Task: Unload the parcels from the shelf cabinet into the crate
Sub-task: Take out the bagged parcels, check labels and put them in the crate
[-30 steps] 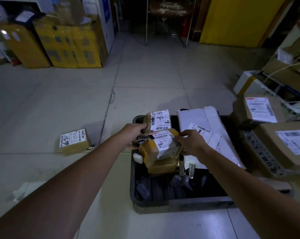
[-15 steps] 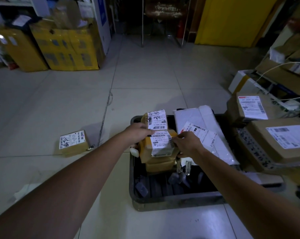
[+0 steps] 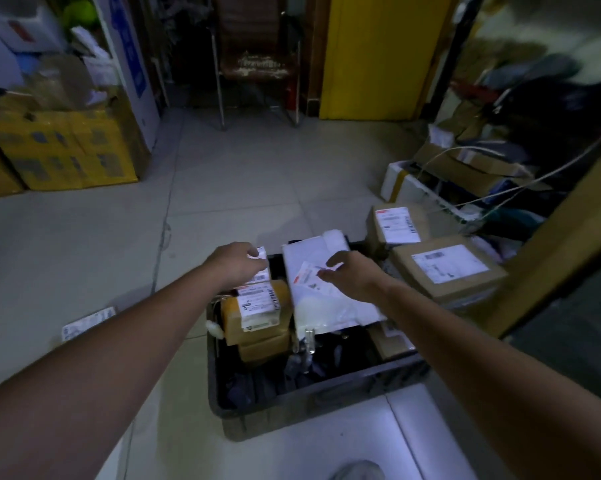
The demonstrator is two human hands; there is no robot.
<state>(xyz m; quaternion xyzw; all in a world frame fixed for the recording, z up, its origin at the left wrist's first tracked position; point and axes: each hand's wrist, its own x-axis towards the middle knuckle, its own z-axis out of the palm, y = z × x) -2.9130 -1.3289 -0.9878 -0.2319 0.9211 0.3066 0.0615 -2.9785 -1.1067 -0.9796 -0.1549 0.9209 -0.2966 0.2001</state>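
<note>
Parcels sit in the far half of the dark crate (image 3: 313, 400), with both my hands above them.

The yellow-taped parcel (image 3: 257, 317) lies stacked on another against the crate's left wall, just beside the white mailer bag (image 3: 326, 299), which overhangs the far rim. The near half holds only small dark bits, so there is room there. The right wall is crowded by cardboard boxes (image 3: 444, 268); the left borders bare floor, with a small labelled parcel (image 3: 88, 322) well apart. My left hand (image 3: 235, 263) reaches palm-down onto a small labelled box (image 3: 262, 270) at the far left corner; blur hides its fingers, so I cannot tell whether it grips. My right hand (image 3: 352, 271) hovers over the mailer, fingers loose, holding nothing.
</note>
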